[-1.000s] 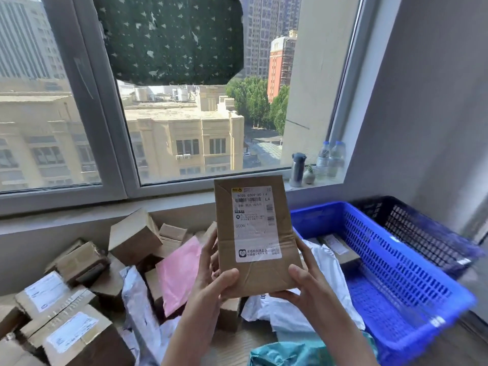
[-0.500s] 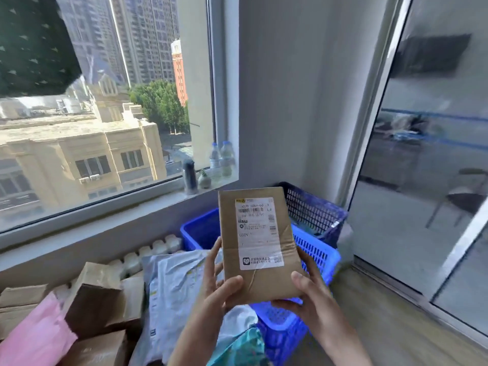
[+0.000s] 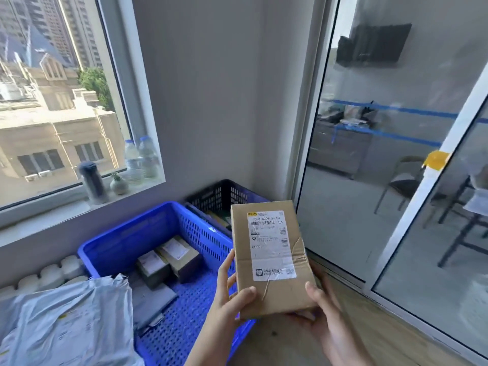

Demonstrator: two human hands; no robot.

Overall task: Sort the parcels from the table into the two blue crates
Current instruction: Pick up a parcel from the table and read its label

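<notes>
Box (image 3: 272, 257) held upright at lower centre, over the crates (image 3: 118, 249).
Left hand (image 3: 232, 294) and right hand (image 3: 320, 313) clasp its bottom corners; stiff, creased cardboard, likely light.

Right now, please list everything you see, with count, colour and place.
held parcel: 1, brown with white label, in both hands
near crate: 1, bright blue, under the window
far crate: 1, dark blue, in the corner
small boxes: 2, brown, inside near crate
mailer bag: 1, grey, lower left
bottles: 2, clear, windowsill
flask: 1, dark, windowsill
left hand: 1, grips parcel's left edge
right hand: 1, grips parcel's bottom right corner
</notes>
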